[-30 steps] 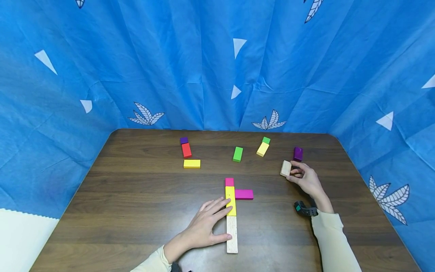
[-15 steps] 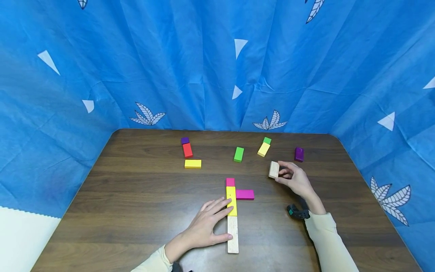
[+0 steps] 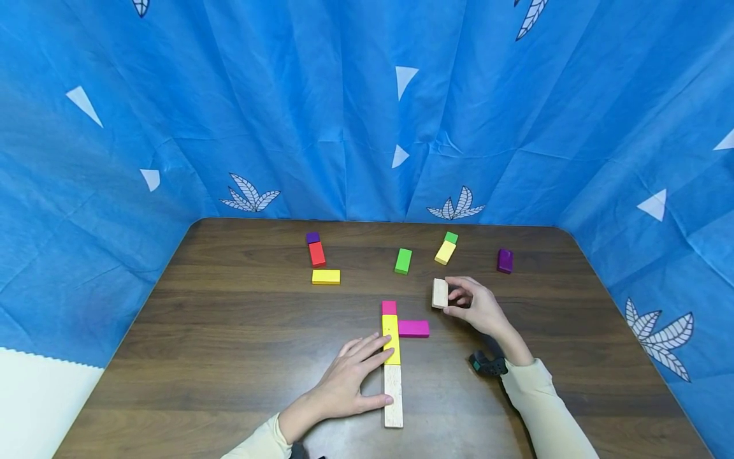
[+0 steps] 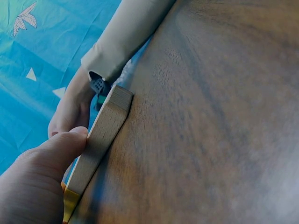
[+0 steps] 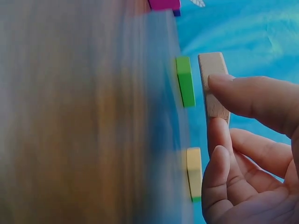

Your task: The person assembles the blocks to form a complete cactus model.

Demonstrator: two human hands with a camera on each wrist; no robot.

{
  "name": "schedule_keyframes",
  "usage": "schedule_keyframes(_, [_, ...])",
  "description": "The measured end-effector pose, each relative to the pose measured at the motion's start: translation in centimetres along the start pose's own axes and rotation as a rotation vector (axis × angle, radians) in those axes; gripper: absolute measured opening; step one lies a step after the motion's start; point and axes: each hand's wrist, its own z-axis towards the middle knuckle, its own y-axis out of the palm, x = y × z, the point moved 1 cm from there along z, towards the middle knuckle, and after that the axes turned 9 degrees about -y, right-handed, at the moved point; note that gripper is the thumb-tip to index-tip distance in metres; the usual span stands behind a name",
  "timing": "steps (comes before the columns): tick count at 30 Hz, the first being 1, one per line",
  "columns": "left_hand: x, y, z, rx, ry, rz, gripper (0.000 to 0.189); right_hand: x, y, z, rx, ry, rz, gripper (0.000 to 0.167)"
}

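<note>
My right hand (image 3: pixel 482 312) pinches a small plain wooden block (image 3: pixel 439 294) between thumb and fingers, right of the middle; the right wrist view shows the thumb lying on that block (image 5: pixel 212 65). At the centre a row runs toward me: a pink block (image 3: pixel 388 308), a yellow block (image 3: pixel 390 324), then a plain wooden block (image 3: pixel 393 411). A magenta block (image 3: pixel 414 329) sticks out to the right from the yellow one. My left hand (image 3: pixel 344 386) lies beside the row, fingers spread, fingertips on the yellow block. Its thumb touches the near wooden block (image 4: pixel 96 151).
Toward the back of the brown table (image 3: pixel 229 357) lie a red block (image 3: pixel 317 255) touching a dark purple one (image 3: pixel 312 238), a yellow block (image 3: pixel 325 277), a green block (image 3: pixel 403 261), a pale yellow block (image 3: pixel 445 252) touching a green one (image 3: pixel 451 237), and a purple block (image 3: pixel 504 261).
The right hand has moved left and slightly nearer with the small wooden block, away from the purple block. The left hand and the row stay in place.
</note>
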Motion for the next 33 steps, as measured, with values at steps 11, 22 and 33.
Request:
schedule_keyframes(11, [0.1,0.0,0.1,0.011,0.011,0.027,0.072,-1.0,1.4,0.0,-0.034,-0.049,0.042,0.059])
schedule_keyframes(22, [0.1,0.1,0.0,-0.004,-0.002,0.018,0.073,-1.1,2.4,-0.2,-0.067,-0.098,0.029,0.058])
schedule_keyframes(33, [0.1,0.1,0.0,-0.011,-0.011,0.012,0.073,-1.2,2.6,-0.4,-0.089,-0.095,0.020,0.058])
